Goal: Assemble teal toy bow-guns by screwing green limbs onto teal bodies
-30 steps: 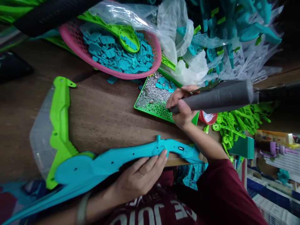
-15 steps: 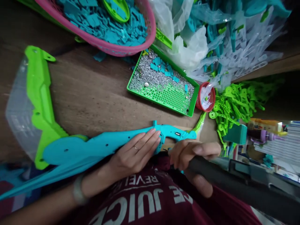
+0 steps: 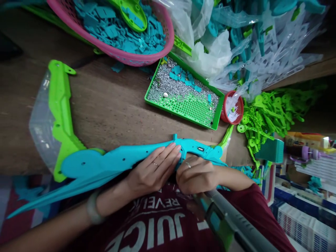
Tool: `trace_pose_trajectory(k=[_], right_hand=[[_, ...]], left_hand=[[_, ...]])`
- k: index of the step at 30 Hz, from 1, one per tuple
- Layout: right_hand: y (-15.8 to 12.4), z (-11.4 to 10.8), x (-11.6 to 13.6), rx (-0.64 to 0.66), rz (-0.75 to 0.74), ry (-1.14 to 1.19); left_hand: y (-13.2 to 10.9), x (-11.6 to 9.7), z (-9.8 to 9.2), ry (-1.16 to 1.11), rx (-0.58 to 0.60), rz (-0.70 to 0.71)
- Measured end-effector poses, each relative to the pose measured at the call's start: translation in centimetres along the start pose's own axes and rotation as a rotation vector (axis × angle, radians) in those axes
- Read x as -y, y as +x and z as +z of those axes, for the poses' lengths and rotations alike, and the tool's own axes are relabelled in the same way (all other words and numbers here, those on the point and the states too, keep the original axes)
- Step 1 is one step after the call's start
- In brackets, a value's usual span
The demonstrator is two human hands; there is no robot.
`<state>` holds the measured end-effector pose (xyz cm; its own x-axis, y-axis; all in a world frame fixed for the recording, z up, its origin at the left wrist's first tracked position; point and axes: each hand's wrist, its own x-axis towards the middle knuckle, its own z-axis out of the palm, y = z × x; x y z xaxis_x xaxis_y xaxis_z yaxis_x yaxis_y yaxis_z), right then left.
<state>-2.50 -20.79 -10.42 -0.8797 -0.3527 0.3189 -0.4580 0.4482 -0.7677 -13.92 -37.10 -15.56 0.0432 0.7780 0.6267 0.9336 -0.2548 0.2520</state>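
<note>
A turquoise plastic toy bow lies along the table's near edge, with a lime-green limb at its left end and a smaller green limb at the right. Across its middle rests my left hand, fingers straight and flat on the surface; the thumb is hidden. Close to the handle section, my right hand is closed around the front of a grey and green electric screwdriver. The tool's body runs down to the lower right. Its tip is hidden by my hand.
Behind the bow sits a green tray of screws and small turquoise pieces. A pink basket of turquoise parts stands farther back. Beside the tray are a red basket, a heap of green parts and clear plastic parts.
My right hand, with the dark elongated tool, has swung inward beside the bow's handle and turned knuckles up. The left hand remains on the bow. The whole view has shifted slightly.
</note>
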Motion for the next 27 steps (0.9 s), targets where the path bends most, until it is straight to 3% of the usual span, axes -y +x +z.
trace_pose_trajectory(k=[3,6,9,12,14,18,21,23,27], right_hand=[[1.5,0.0,-0.4,-0.191,-0.275,0.295],[2.3,-2.5,0.7,-0.362,-0.108,0.398],[2.9,-7.1,0.2,-0.624,0.091,0.321],[4.4,-11.1,-3.4,-1.075,0.038,0.056],[5.5,-12.4,-5.9,-1.239,0.108,-0.025],[5.6,-12.7,-7.1,-1.286,0.19,-0.127],[3.5,-12.5,-6.1,-1.277,0.187,-0.18],[2.2,-12.2,-5.7,-1.288,0.225,-0.213],[2.0,-11.6,-7.0,-1.253,0.239,-0.111]], left_hand=[[-0.1,-0.3,0.3,-0.013,-0.002,-0.004],[-0.1,-1.0,-0.7,-0.029,0.064,-0.072],[1.1,-0.6,-3.3,-0.085,0.155,-0.183],[5.1,2.7,-5.4,-0.058,0.137,-0.121],[9.3,6.4,-4.7,0.018,0.167,-0.034],[17.7,13.5,1.0,0.157,0.388,0.024],[20.5,15.7,4.8,0.194,0.546,0.106],[20.7,15.9,5.2,0.23,0.594,0.099],[20.2,15.3,2.4,0.296,0.617,0.022]])
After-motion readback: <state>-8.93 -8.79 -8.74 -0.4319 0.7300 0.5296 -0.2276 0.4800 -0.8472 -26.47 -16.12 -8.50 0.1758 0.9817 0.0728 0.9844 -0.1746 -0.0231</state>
